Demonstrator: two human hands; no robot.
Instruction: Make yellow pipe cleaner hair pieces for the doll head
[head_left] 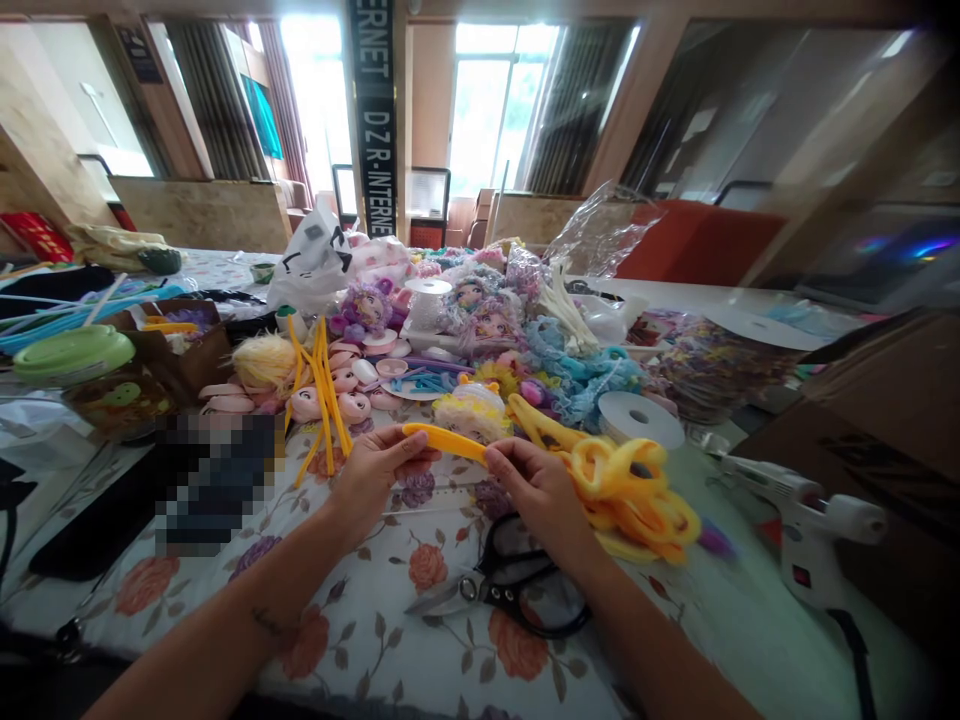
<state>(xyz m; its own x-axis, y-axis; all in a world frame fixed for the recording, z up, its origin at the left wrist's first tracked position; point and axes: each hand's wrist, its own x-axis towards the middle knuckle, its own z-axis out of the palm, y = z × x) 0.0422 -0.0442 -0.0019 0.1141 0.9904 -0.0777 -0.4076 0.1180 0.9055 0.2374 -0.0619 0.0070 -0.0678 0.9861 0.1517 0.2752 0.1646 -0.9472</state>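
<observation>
Work looks midway from here: left hand [381, 467] and right hand [538, 490] pinch a yellow strip [450, 442] above the tabletop [360, 570]; thin orange strips [325, 382] lie loose beyond, yellow coils [637, 500] seemingly unused alongside.

The surface [367, 560] has a white cloth [247, 600] with red and purple flowers. Metal scissors with black handles [495, 592] lie there, tips to the left. Near them is a curly heap of soft yellow strips [637, 490], beside a flat white round spool [664, 425]. A white glue gun [806, 520] is on the right. A long, flat black thing [101, 525] lies on the left.
</observation>
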